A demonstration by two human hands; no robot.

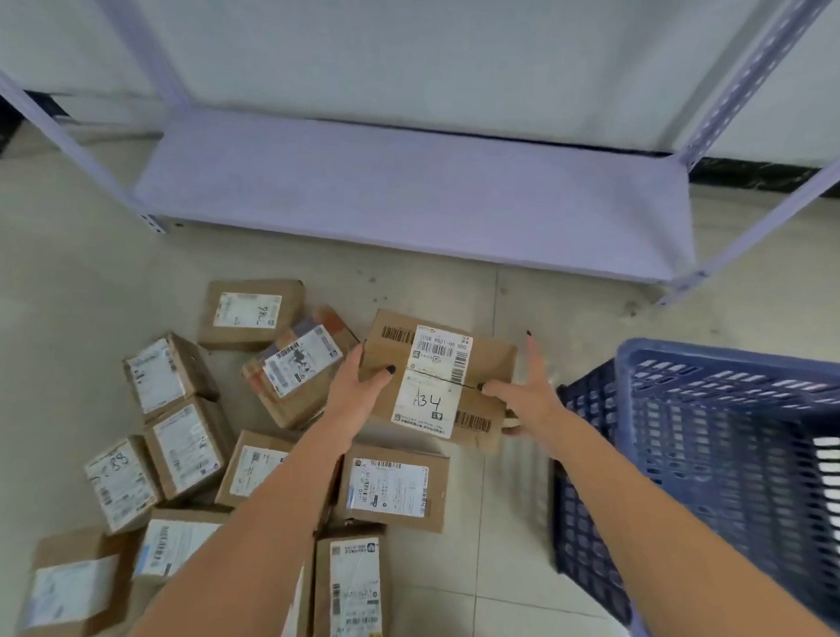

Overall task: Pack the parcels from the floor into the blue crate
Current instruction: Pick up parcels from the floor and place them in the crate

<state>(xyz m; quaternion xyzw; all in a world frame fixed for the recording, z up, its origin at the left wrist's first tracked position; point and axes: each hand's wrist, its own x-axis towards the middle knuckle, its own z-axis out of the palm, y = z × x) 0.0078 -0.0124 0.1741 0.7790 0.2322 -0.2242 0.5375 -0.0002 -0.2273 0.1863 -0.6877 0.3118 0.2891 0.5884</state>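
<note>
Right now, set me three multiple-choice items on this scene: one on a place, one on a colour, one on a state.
1. Where does the crate stand relative to the parcels on the floor?
A. to their right
B. to their left
C. on the shelf

2. What colour is the crate?
A. red
B. blue
C. green

3. How is the A34 parcel held?
A. by one hand
B. by no hand
C. between both hands

Key: 1 A, it stands at the right edge of the view. 2 B, its slatted walls are blue. 3 C, the left hand and right hand hold its opposite sides.
</note>
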